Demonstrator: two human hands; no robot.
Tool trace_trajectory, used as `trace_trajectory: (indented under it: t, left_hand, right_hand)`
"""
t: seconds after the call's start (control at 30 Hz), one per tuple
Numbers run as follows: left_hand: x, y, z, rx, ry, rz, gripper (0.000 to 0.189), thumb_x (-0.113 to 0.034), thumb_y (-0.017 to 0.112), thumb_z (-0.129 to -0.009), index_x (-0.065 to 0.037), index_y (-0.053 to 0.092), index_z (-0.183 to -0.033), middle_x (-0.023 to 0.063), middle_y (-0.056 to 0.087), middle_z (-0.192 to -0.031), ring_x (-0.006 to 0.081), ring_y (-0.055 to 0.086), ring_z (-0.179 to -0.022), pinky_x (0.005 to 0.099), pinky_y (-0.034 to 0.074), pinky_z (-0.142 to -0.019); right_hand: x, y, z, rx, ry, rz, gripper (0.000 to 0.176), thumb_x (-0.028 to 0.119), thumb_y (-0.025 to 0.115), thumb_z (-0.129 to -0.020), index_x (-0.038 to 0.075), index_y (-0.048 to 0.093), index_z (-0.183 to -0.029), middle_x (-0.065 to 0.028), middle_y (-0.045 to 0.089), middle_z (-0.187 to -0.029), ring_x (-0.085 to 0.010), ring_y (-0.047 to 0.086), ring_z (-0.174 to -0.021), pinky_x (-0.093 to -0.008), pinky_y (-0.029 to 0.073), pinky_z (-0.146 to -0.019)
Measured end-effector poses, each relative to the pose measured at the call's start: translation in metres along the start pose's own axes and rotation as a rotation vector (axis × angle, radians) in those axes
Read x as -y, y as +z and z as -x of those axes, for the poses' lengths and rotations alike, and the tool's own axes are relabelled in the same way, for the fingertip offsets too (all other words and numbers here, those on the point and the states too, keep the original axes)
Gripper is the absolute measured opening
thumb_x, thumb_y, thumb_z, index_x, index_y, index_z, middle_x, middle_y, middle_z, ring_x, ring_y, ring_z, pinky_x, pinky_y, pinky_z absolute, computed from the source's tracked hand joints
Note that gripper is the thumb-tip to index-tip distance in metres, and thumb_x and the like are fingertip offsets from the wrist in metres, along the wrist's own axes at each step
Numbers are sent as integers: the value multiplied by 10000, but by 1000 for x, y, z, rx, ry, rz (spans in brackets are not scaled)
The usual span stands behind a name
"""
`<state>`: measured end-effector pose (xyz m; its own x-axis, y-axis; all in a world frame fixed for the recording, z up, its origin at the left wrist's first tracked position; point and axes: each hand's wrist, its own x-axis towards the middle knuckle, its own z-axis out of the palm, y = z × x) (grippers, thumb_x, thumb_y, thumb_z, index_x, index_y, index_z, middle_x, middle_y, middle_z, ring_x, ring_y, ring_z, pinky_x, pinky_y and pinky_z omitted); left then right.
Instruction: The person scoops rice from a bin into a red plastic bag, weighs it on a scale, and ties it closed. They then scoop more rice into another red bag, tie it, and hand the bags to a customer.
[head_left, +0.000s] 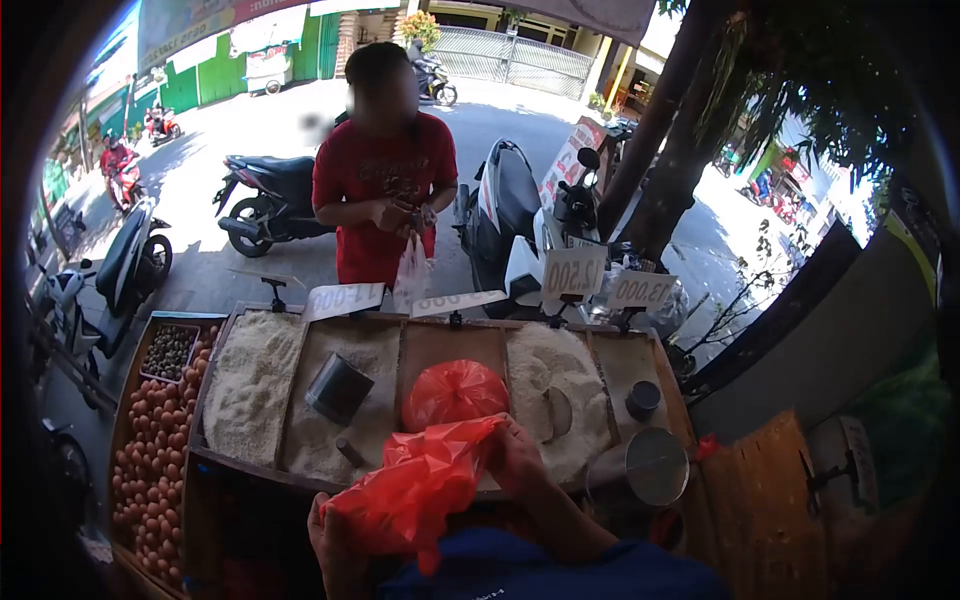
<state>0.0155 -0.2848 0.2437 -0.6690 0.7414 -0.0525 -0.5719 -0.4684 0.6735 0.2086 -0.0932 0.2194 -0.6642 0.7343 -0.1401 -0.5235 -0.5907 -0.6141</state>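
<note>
A crumpled red plastic bag [410, 490] is stretched between my two hands, above the front edge of the rice bins. My left hand [335, 535] grips its lower left side. At its upper right corner, my right hand [518, 458] is closed on the plastic. Just beyond it, a full, rounded red plastic bag [455, 390] sits in the middle bin. What it contains is hidden by the plastic. White rice [250, 375] fills the far left bin, and more rice [540, 365] is heaped right of the middle one with a scoop partly sunk in it.
A metal measuring can [340, 388] lies tilted in the second bin. A large metal can [655, 467] stands at front right. Eggs [150, 455] fill a left-hand tray. Price signs [575, 272] line the far edge. A person in red [385, 180] stands opposite; parked motorbikes [275, 190] are behind.
</note>
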Motion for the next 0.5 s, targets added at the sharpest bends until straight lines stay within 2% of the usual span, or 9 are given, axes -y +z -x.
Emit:
trace_trajectory:
  t: [0.07, 0.13, 0.2, 0.23, 0.3, 0.33, 0.4, 0.47, 0.5]
  left_hand:
    - [-4, -30, -6, -42, -185, -202, 249, -216, 571, -926, -109, 422, -759, -18, 491, -674, 52, 472, -605, 204, 415, -547]
    - [4, -49, -7, -93, -166, -434, 277, -288, 501, -961, -81, 448, -785, -29, 480, -645, 65, 483, -625, 234, 424, -578]
    - [5, -54, -4, -52, -147, -1101, 380, -393, 454, -964, -36, 494, -841, 1, 523, -694, 87, 505, -660, 268, 445, -626]
    - [6, -42, 2, -161, -90, -1223, 568, -551, 480, -893, 3, 505, -1011, 108, 560, -936, 193, 555, -864, 358, 462, -764]
    - [16, -8, 2, -202, 576, -1510, 775, -635, 569, -782, 1, 432, -1202, 197, 439, -1216, 312, 464, -1123, 447, 396, -923]
    - [14, 8, 4, -50, 480, -1451, 939, -665, 632, -696, -11, 337, -1301, 215, 318, -1328, 388, 331, -1246, 496, 311, -1002]
    - [21, 33, 1, 64, 541, -1517, 767, -544, 660, -760, 4, 409, -1236, 211, 388, -1282, 356, 410, -1188, 473, 362, -963]
    - [39, 23, -20, 221, 384, -1584, 502, -335, 654, -837, 11, 472, -1154, 181, 511, -1155, 265, 533, -1049, 395, 440, -881]
    - [44, 12, -27, 218, 403, -1595, 502, -335, 654, -837, 11, 472, -1154, 181, 511, -1155, 265, 533, -1049, 395, 440, -881]
  right_hand:
    - [15, -1, -20, -256, -55, -100, 198, 206, 405, -986, 53, 507, -1059, -75, 615, -976, -179, 615, -881, -312, 514, -776]
    - [15, -4, -35, -272, -13, -136, 254, 230, 368, -996, 54, 508, -1113, -83, 618, -996, -181, 622, -864, -327, 516, -796]
    - [13, 21, -37, -235, 44, -21, 226, 231, 372, -996, 63, 511, -1057, -54, 601, -878, -143, 596, -751, -291, 511, -692]
    - [7, 19, -41, -229, 73, -26, 226, 231, 372, -996, 63, 511, -1057, -54, 601, -878, -143, 596, -751, -291, 511, -692]
    - [-8, 13, -42, 106, 121, -25, 179, 220, 410, -988, 64, 497, -992, -8, 531, -742, -92, 513, -623, -241, 448, -561]
    - [-10, 22, -38, 97, 149, -38, 179, 220, 410, -988, 64, 497, -992, -8, 531, -742, -92, 513, -623, -241, 448, -561]
    - [-3, 54, -37, 173, 235, 147, 152, 221, 452, -977, 74, 475, -944, 34, 434, -670, -58, 418, -561, -211, 366, -494]
    - [3, 50, -44, 280, 338, 202, 118, 188, 480, -959, 71, 484, -950, 32, 470, -701, -48, 447, -596, -210, 381, -518]
    - [8, 46, -50, 369, 431, 264, 90, 156, 508, -942, 69, 494, -956, 31, 507, -731, -38, 476, -631, -208, 397, -542]
